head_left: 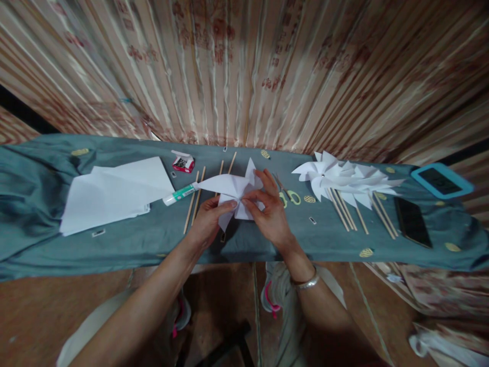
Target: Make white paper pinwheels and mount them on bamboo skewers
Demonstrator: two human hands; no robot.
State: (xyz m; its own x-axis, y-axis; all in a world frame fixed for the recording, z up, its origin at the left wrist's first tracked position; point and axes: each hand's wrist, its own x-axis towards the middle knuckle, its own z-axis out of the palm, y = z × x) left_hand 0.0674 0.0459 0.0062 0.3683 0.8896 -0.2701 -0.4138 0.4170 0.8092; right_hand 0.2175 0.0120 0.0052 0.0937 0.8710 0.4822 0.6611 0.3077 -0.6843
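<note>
A white paper pinwheel (228,184) is held up over the middle of the table, its blades folded in toward the centre. My left hand (208,220) pinches it from the left, thumb lying on the folded centre. From the right, my right hand (269,213) presses thumb and index finger together at that same centre; whether a small pin sits between them I cannot make out. Wooden sticks (190,209) lie behind and left of the pinwheel. A glue stick (181,194) rests across some of them. Green-handled scissors (292,198) are just beyond my right hand.
White paper sheets (114,191) lie at the left, near a small open red box (183,163). Finished pinwheels on sticks (332,176) overlap at the right. Farther right are a black phone (412,221) and a blue-framed tablet (442,181). A curtain (229,76) hangs behind the cloth-covered table (275,250).
</note>
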